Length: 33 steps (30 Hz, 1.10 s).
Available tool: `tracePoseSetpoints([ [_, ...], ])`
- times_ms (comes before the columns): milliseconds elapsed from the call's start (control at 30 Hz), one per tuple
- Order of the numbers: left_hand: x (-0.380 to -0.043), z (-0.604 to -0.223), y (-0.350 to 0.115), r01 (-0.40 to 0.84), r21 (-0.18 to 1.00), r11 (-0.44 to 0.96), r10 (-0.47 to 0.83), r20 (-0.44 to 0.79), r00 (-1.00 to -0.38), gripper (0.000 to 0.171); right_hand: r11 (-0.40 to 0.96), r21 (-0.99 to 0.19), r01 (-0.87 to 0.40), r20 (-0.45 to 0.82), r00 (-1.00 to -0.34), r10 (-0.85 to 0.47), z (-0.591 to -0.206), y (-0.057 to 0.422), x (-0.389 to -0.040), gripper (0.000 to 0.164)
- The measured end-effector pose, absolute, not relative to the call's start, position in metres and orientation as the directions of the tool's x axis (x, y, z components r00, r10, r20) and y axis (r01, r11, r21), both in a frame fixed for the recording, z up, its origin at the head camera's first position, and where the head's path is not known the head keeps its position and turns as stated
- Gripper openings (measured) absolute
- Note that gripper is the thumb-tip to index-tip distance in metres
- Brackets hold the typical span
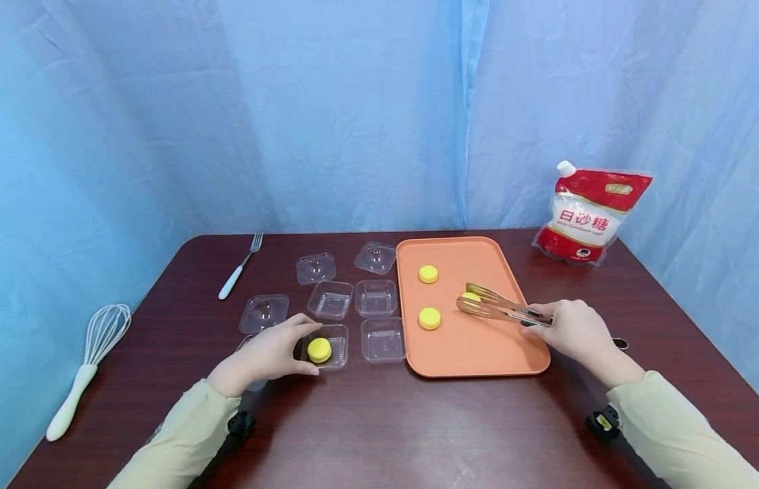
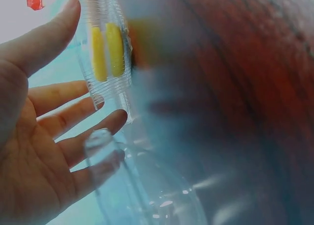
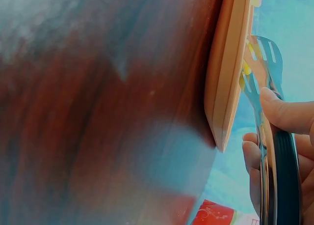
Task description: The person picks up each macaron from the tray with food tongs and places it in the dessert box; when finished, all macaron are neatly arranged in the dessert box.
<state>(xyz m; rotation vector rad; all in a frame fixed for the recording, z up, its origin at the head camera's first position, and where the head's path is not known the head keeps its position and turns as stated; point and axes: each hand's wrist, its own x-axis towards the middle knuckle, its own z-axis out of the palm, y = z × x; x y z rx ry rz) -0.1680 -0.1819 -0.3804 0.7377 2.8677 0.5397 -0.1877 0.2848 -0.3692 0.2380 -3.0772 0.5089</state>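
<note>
Gripping 1 pair of metal tongs (image 1: 490, 312), the right hand (image 1: 571, 329) has their ends either side of 1 of 3 yellow macarons (image 1: 471, 297) on 1 orange tray (image 1: 483, 354). The left hand (image 1: 272, 351), fingers spread wide, flanks 1 clear container (image 1: 339, 350) with 1 more yellow macaron (image 1: 320, 350); 3 other containers (image 1: 382, 341) sit right and far. Beyond: 4 clear lids (image 1: 264, 314), 1 partly hidden, 1 whisk (image 1: 82, 375) left, 1 fork (image 1: 238, 269) far left, 1 sugar pouch (image 1: 584, 217) far right.

The dark red-brown table (image 1: 465, 428) seems to be of glossy wood. At centre, the clear square boxes (image 1: 376, 297) are shiny, ribbed plastic. Right of centre, the orange rectangular tray (image 1: 477, 354) looks smooth plastic, the long silvery tongs (image 1: 484, 310) polished metal. Upper frame shows a creased pale-blue cloth curtain (image 1: 355, 122).
</note>
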Motion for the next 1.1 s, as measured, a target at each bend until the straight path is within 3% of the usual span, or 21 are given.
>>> tracePoseSetpoints([
  [333,-0.165,-0.376,-0.183,0.452,0.343,0.824,0.483,-0.008,-0.875,0.082,0.933,-0.330,-0.142,0.003,-0.989,-0.150,-0.370,0.283,-0.187,0.047],
  [633,-0.167,-0.367,-0.167,0.499,0.333,0.800,0.486,0.128,-0.865,0.073,0.934,-0.328,-0.142,0.007,-0.989,-0.148,-0.371,0.283,-0.187,0.048],
  [1100,-0.172,-0.366,-0.134,0.541,0.275,0.795,0.512,0.176,-0.841,0.070,0.930,-0.336,-0.146,0.004,-0.988,-0.153,-0.369,0.280,-0.188,0.043],
])
